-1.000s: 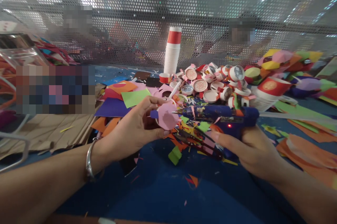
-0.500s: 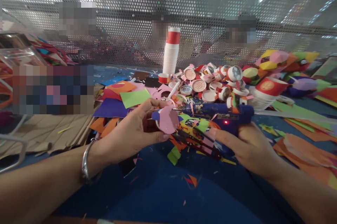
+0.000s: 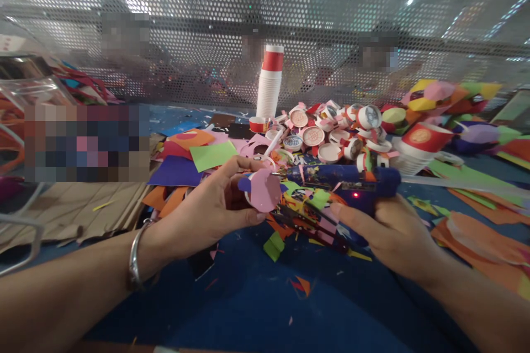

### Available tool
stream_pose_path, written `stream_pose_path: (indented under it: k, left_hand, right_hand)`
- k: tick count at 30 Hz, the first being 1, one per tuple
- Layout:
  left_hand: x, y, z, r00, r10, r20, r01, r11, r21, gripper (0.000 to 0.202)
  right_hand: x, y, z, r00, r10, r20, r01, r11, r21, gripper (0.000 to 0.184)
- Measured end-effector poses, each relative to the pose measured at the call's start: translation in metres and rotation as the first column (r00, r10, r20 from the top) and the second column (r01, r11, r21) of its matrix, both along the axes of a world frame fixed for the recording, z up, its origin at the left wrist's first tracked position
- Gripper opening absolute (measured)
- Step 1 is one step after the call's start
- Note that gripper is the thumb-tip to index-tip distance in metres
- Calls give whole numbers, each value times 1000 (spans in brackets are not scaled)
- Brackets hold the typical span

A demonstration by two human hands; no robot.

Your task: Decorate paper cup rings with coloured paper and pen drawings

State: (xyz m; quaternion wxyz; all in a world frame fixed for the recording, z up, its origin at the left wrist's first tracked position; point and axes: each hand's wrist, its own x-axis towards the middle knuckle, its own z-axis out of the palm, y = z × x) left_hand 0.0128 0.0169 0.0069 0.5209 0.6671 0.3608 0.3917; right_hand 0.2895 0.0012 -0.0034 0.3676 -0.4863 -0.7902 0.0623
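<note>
My left hand (image 3: 232, 198), a silver bracelet at its wrist, grips a small paper cup piece (image 3: 265, 190) by its sides. A pink paper disc covers the face turned toward me, and blue paper sticks out at its left and right. In my right hand (image 3: 393, 226) is a blue glue gun (image 3: 343, 177) with a lit red light. Its metal tip points left and reaches the upper right edge of the pink disc; whether it touches cannot be told. Beneath the gun lie dark-handled scissors (image 3: 327, 231) among coloured paper scraps.
Behind my hands, cut cup bottoms (image 3: 313, 136) lie heaped beside a tall stack of paper cups (image 3: 269, 85). More nested cups (image 3: 422, 146) lean at right. Flat cardboard (image 3: 78, 215) and a clear jar (image 3: 33, 88) are at left. A perforated metal screen (image 3: 199, 54) stands behind.
Almost nothing differs. The view has shifted very slightly, while both hands, the cup piece and the glue gun keep nearly the same positions.
</note>
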Motion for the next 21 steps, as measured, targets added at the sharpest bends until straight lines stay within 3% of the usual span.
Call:
stream_pose_path:
  k: [16,21]
  left_hand:
    - [-5,0,-6,1000,-9,15,9,1000,-24,48]
    - [-5,1,-5,1000,-17,23,18,999,-40,47]
  right_hand:
    - [0,0,-1,999,-22,-30,20,999,-46,20]
    - [0,0,0,998,33,-58,-37,998,-56,20]
